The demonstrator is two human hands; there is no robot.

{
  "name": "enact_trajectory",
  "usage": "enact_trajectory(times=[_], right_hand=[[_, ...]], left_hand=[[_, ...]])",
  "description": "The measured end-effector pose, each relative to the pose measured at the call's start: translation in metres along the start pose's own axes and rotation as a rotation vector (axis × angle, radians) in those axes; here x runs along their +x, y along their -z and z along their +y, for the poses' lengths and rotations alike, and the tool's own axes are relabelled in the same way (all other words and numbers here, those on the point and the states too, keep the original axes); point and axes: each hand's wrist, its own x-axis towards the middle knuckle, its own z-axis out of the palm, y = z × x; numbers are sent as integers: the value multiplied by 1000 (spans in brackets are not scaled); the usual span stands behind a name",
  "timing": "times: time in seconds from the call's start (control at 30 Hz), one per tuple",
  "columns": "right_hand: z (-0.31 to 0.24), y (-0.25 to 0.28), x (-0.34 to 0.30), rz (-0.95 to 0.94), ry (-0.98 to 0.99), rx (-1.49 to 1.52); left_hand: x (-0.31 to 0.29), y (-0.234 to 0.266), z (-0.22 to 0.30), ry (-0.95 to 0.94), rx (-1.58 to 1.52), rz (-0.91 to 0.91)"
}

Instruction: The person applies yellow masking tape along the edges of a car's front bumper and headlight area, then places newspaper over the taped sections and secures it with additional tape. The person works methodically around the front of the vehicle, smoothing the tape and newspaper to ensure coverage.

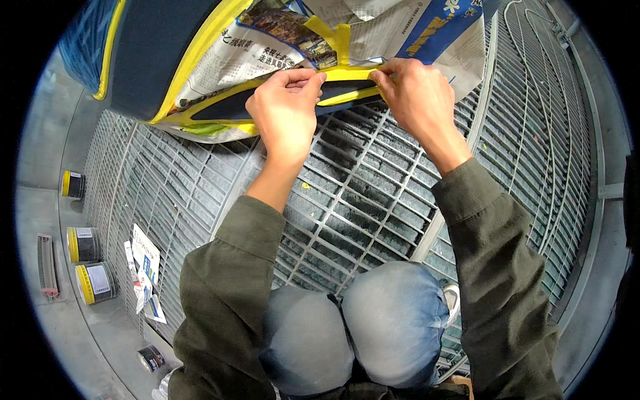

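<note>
A dark curved panel [150, 57], perhaps a vehicle body part, fills the top left, edged with yellow masking tape [343, 73]. Newspaper sheets [207, 75] are taped over much of it. My left hand [285, 117] pinches at the tape along the lower paper edge, thumb against fingers. To its right, my right hand [419, 97] pinches the same line of tape. Between the hands, a narrow dark strip of panel shows between two yellow tape lines. The fingertips partly cover what each hand grips.
Metal floor grating [347, 193] lies below me. Along the left side stand several cans with yellow lids, one a dark can [97, 283], near some paper scraps [147, 260]. A smaller can [151, 358] lies nearer me. A thin hose [550, 153] runs along the right.
</note>
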Motion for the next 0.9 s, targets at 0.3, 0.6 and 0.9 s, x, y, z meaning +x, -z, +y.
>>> enact_trajectory(times=[0.3,0.6,0.9], right_hand=[[-4,-13,-2,110,-39,-61],[-2,-16,1,153,-11,-75],[-1,-16,1,141,-11,-73]], left_hand=[[2,-1,0,-76,177,68],[-5,16,-16,-961,509,-93],[-7,1,-27,-1084,708,-325]])
